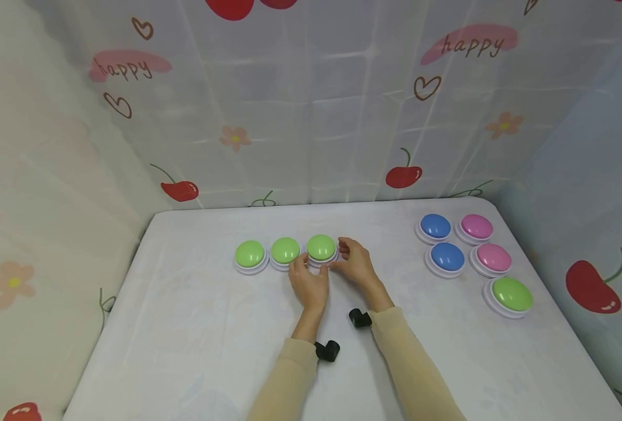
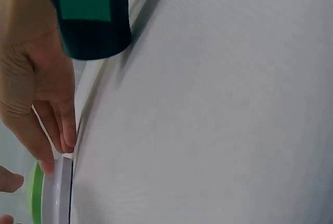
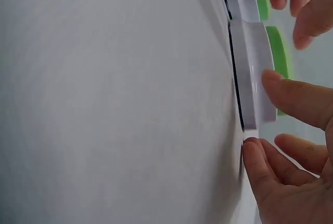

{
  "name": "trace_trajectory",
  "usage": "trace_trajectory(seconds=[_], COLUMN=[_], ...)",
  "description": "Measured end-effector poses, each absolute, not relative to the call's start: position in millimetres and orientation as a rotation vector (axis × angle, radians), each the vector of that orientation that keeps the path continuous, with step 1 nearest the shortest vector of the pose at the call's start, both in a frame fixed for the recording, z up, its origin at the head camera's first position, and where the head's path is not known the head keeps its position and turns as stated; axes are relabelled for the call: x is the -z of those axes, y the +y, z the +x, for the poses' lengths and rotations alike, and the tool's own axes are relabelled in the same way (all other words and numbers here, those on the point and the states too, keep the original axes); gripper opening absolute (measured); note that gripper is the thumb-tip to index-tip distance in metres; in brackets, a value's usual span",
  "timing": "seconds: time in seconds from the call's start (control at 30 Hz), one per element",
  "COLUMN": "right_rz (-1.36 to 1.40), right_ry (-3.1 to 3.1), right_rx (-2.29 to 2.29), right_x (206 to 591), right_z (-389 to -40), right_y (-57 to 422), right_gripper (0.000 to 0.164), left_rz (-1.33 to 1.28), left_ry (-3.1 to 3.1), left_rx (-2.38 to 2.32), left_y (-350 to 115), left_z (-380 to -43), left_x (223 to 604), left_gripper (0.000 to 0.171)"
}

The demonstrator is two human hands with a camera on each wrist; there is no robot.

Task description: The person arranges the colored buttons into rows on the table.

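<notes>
Three green dome push buttons with white bases stand in a row: a left one [image 1: 250, 255], a middle one [image 1: 285, 251] and a right one [image 1: 321, 248]. My left hand [image 1: 311, 286] is at the front of the row, its fingertips where the middle and right buttons meet. My right hand [image 1: 360, 269] is beside the right button. In the right wrist view, the right thumb [image 3: 281, 91] touches the rim of that button [image 3: 250, 78], while the other fingers sit just past its base. In the left wrist view, left fingertips touch a white base [image 2: 57, 193].
At the table's right side stand two blue buttons [image 1: 435, 226], two pink buttons [image 1: 476, 227] and another green button [image 1: 511, 294]. A printed curtain [image 1: 311, 117] hangs behind the white table [image 1: 195, 327]. Each wrist carries a small black camera [image 1: 327, 351].
</notes>
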State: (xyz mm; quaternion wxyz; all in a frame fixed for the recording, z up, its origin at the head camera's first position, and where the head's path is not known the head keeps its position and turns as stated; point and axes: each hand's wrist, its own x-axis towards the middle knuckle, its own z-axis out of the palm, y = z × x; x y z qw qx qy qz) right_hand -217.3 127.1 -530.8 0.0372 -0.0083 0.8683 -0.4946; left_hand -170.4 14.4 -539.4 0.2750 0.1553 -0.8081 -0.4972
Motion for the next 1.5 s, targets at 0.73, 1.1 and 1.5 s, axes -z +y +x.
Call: trace_trajectory(seconds=[0.73, 1.1, 1.5], right_rz=[0.663, 0.796, 0.722], right_ry=[2.922, 2.810, 2.789], right_rx=[1.691, 1.481, 1.414], right_x=[484.9, 506.0, 521.0], right_z=[-137.1, -146.4, -156.1], right_y=[269.5, 314.4, 327.2], right_gripper=[0.063, 0.089, 0.097], left_rz=[-0.197, -0.348, -0.443], left_ry=[-2.289, -2.427, -2.578], left_rx=[1.718, 1.761, 1.761], left_y=[79.4, 97.2, 110.7], left_z=[-143.0, -144.3, -151.0], left_x=[507.3, 516.6, 527.6], left_gripper=[0.060, 0.067, 0.069])
